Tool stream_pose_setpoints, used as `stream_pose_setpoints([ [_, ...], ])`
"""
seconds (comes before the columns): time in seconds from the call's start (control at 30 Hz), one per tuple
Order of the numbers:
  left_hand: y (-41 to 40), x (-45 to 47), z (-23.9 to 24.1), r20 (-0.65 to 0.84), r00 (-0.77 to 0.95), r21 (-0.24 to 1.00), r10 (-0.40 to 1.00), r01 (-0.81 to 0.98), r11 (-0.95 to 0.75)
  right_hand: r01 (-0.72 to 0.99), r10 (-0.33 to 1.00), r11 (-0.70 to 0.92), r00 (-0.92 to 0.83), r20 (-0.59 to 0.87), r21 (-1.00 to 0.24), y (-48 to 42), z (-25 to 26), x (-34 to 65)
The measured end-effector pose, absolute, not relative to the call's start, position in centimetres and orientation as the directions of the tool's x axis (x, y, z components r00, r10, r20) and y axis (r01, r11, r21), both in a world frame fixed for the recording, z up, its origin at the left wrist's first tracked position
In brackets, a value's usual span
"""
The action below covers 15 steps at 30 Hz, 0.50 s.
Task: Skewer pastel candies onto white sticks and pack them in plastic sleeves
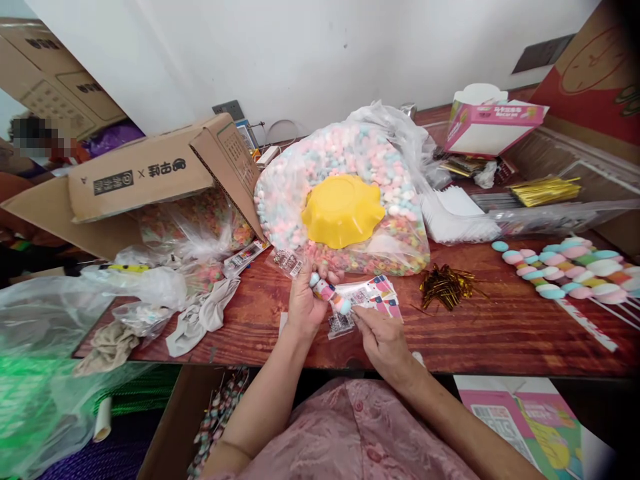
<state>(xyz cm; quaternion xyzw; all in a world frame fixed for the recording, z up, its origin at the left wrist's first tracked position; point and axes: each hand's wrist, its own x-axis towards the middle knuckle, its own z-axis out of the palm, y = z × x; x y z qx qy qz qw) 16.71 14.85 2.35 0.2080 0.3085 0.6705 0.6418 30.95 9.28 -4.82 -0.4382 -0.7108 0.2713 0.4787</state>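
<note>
My left hand (306, 303) is closed around a short row of pastel marshmallows (327, 291), blue, pink and white, that slants down to the right. Just beyond its lower end, my right hand (383, 337) has thumb and fingers pinched together; whatever they grip is too small to make out. Printed clear packets (383, 297) lie on the table between and behind the hands. A pile of gold twist ties (447, 287) is to the right. Behind the hands, an upside-down yellow bowl (345, 210) rests on a large clear bag of marshmallows (290, 193).
Marshmallow skewers (575, 270) lie at right, with white sticks pointing outward. A clear tray (555, 217) holds more gold ties. An open cardboard box (150, 170) and a grey cloth (203, 317) are at left. The table's front edge runs below my hands.
</note>
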Motion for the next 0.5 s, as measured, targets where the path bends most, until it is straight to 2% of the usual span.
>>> stream_pose_setpoints([
  [0.1, 14.1, 16.8, 2.2, -0.015, -0.042, 0.792, 0.999, -0.611, -0.014, 0.154, 0.966, 0.187, -0.208, 0.153, -0.97, 10.4, -4.1, 31.4],
  [0.2, 13.7, 17.2, 2.0, 0.01, 0.044, 0.819, 0.999, -0.574, 0.017, -0.048, 0.96, -0.047, -0.278, -0.031, -0.998, 10.8, -3.3, 31.2],
  [0.33, 13.4, 18.0, 1.3, 0.006, 0.118, 0.775, 0.993, -0.628, 0.07, -0.083, 0.966, -0.03, -0.257, -0.007, -0.996, 10.8, -2.8, 30.0],
  [0.5, 13.2, 18.4, 0.9, -0.016, 0.061, 0.772, 0.998, -0.634, 0.051, 0.048, 0.962, 0.133, -0.246, 0.117, -0.99, 11.4, -2.8, 29.3],
])
